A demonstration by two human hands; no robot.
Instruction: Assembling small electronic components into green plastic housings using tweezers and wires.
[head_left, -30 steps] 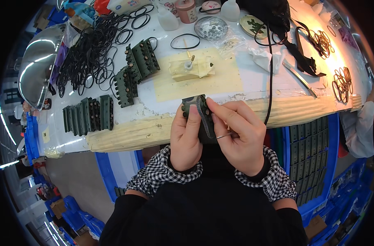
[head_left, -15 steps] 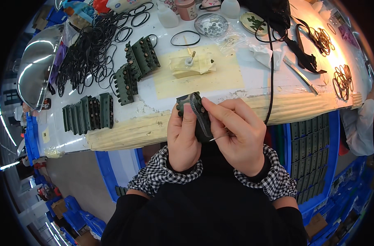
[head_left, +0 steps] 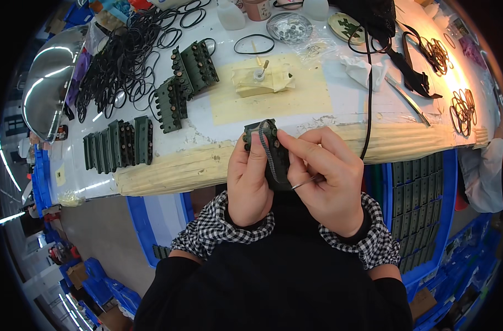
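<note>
My left hand is closed round a dark green toy tank hull, its thumb lying along the top. A ridged dark track runs lengthwise over the wheels. At the far end, the thumb and forefinger of my right hand touch the hull's wheel side. The other fingers of that hand curl round a thin metal tool, whose tip sticks out toward the hull; its kind is hidden. Both hands are just in front of the table's padded edge.
Similar green hulls line up at the left, with more behind. Black rubber loops heap beside them. A taped block with a small cup stands mid-table. A black cord hangs at the right, near a blue crate of green parts.
Both hands and the hull have shifted slightly to the right in the picture. The metal tool's tip sits a little farther from the hull's lower end. The grip of each hand is the same.
</note>
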